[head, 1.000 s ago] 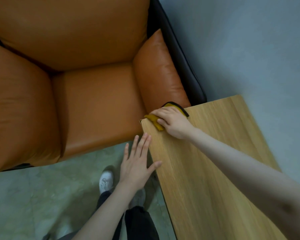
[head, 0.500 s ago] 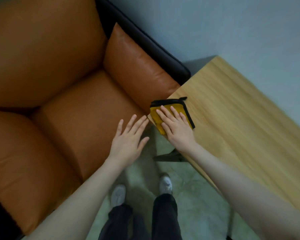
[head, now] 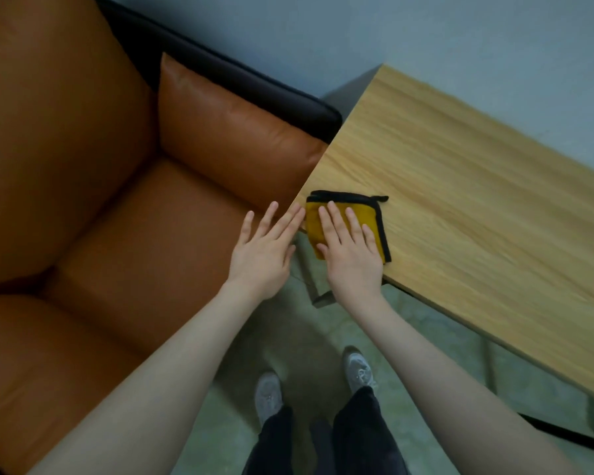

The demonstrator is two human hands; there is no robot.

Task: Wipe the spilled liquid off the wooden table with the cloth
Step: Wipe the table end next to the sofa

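A folded yellow cloth (head: 314,222) with a black border lies at the near left corner of the light wooden table (head: 467,186). My right hand (head: 350,250) rests flat on the cloth, fingers spread, pressing it down. My left hand (head: 264,250) hovers open just left of the table corner, over the sofa seat, fingertips close to the cloth's edge. No liquid is visible on the wood.
An orange leather sofa (head: 117,207) with a dark frame stands against the table's left edge. A pale grey wall runs behind. Below are a greenish floor, my grey shoes (head: 270,392) and dark trousers, and a table leg (head: 323,296).
The view has swung around the table corner. My right hand has flattened onto the cloth and slid it to the near corner. My left hand has come closer to the cloth.
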